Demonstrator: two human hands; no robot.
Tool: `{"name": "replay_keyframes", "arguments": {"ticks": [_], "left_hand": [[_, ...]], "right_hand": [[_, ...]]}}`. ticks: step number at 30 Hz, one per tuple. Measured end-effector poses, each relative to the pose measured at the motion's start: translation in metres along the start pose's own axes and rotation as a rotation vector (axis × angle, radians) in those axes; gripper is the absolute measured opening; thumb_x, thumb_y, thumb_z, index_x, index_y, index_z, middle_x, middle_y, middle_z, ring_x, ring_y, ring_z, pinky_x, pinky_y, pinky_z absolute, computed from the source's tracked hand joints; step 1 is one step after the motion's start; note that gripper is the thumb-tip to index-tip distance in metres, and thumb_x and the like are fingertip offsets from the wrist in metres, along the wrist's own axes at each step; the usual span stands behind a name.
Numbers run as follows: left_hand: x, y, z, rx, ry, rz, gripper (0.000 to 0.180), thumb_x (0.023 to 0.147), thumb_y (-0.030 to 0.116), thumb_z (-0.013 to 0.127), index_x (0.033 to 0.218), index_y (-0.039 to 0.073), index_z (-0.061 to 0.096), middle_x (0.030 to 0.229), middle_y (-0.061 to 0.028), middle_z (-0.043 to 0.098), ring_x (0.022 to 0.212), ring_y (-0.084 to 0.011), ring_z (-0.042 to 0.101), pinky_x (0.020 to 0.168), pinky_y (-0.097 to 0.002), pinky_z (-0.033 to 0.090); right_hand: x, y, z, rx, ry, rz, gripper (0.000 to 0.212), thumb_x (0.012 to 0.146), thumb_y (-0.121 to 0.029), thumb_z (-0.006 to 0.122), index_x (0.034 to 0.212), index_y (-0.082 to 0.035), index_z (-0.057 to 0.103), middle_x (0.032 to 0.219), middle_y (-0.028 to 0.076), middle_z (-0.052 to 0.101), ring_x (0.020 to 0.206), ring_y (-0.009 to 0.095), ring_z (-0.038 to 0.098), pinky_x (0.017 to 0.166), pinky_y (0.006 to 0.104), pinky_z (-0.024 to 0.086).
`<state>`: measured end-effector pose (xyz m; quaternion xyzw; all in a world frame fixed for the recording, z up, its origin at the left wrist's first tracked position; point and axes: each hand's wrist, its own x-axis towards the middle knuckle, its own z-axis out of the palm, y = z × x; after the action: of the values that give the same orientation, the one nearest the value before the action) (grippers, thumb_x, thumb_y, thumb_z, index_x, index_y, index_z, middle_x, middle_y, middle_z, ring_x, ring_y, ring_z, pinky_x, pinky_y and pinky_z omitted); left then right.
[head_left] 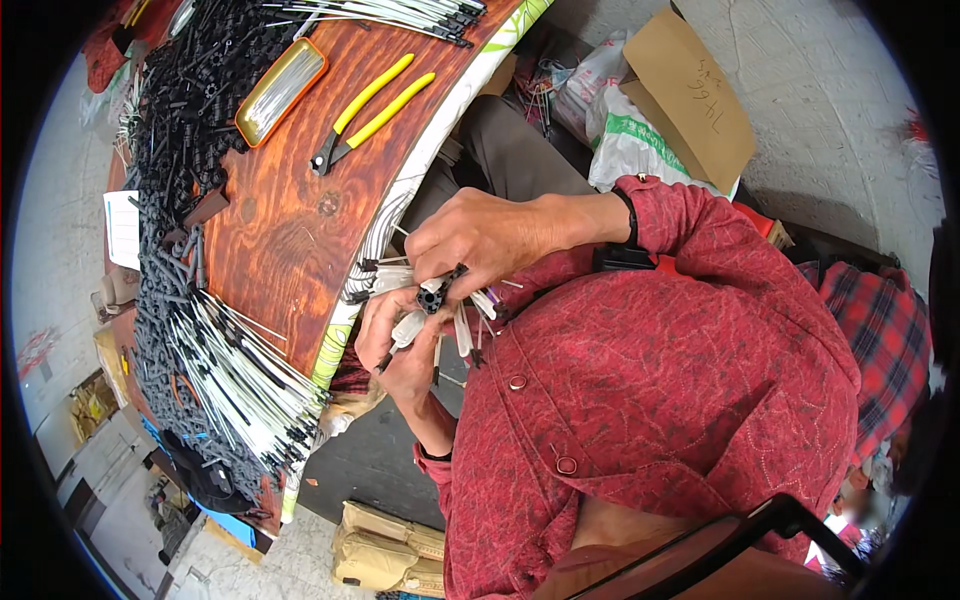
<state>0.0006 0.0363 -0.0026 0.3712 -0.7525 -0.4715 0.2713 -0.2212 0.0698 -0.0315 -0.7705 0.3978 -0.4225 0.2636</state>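
Close in front of my red shirt, both hands meet around a small black slotted hub (430,299). My left hand (405,374) is closed around it from below, and a translucent whitish piece (408,328) with a dark tip sticks out between its fingers. From above, my right hand (478,238) is bent over the same hub, its fingertips pressed in beside it. More pale strips (463,330) with black ends fan out around and under both hands. How each finger grips the parts is partly hidden.
On the reddish wooden table (290,225) lie yellow-handled cutters (372,115), an orange-rimmed tin (284,92) of thin wires, and heaped black plastic parts (200,110). Black-ended white rods (240,370) reach the table edge. A cardboard box (690,90) and plastic bags (640,150) stand beyond my right arm.
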Motion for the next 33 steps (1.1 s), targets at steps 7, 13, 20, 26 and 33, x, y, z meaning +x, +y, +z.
{"name": "replay_keyframes", "arguments": {"ticks": [7,13,20,26,33], "left_hand": [[-0.002,-0.006,-0.011,-0.086,-0.077,-0.065,0.041,0.069,-0.004,0.082,0.107,-0.001,0.068,0.093,-0.009,0.066,0.082,-0.018,0.063,0.076,-0.0292,0.05],[-0.007,-0.003,-0.01,-0.227,-0.1,-0.134,0.04,0.076,-0.006,0.076,0.113,0.0,0.064,0.093,-0.0065,0.065,0.079,-0.0116,0.061,0.07,-0.0264,0.05],[-0.005,-0.01,0.002,-0.071,0.01,0.041,0.036,0.073,-0.006,0.072,0.105,0.004,0.06,0.077,0.0009,0.053,0.067,-0.0068,0.048,0.062,-0.0212,0.042],[-0.003,-0.013,0.005,-0.005,0.062,0.116,0.036,0.069,-0.005,0.07,0.103,0.005,0.059,0.075,0.0007,0.051,0.066,-0.0079,0.048,0.061,-0.0231,0.042],[-0.008,-0.018,-0.007,-0.161,-0.026,-0.045,0.034,0.073,-0.005,0.075,0.105,0.003,0.063,0.082,-0.0007,0.06,0.074,-0.0084,0.055,0.068,-0.0231,0.046]], "right_hand": [[-0.001,0.001,0.002,0.052,0.025,0.016,0.031,0.072,-0.027,0.083,0.091,-0.007,0.068,0.087,0.004,0.064,0.081,0.025,0.066,0.061,0.0358,0.052],[0.0,0.004,0.004,0.041,-0.005,0.014,0.034,0.072,-0.03,0.083,0.092,-0.006,0.067,0.087,0.004,0.063,0.081,0.025,0.066,0.061,0.0361,0.052],[0.004,0.003,0.007,0.037,-0.006,0.007,0.034,0.072,-0.03,0.083,0.091,-0.007,0.067,0.083,0.005,0.061,0.079,0.026,0.065,0.06,0.0373,0.05],[0.004,0.0,0.007,0.026,-0.023,0.007,0.032,0.071,-0.028,0.082,0.091,-0.007,0.068,0.083,0.005,0.061,0.078,0.026,0.065,0.058,0.0378,0.05],[0.003,0.005,0.007,0.056,-0.013,-0.048,0.033,0.073,-0.032,0.082,0.09,-0.008,0.068,0.084,0.005,0.063,0.077,0.026,0.065,0.058,0.0375,0.05]]}}
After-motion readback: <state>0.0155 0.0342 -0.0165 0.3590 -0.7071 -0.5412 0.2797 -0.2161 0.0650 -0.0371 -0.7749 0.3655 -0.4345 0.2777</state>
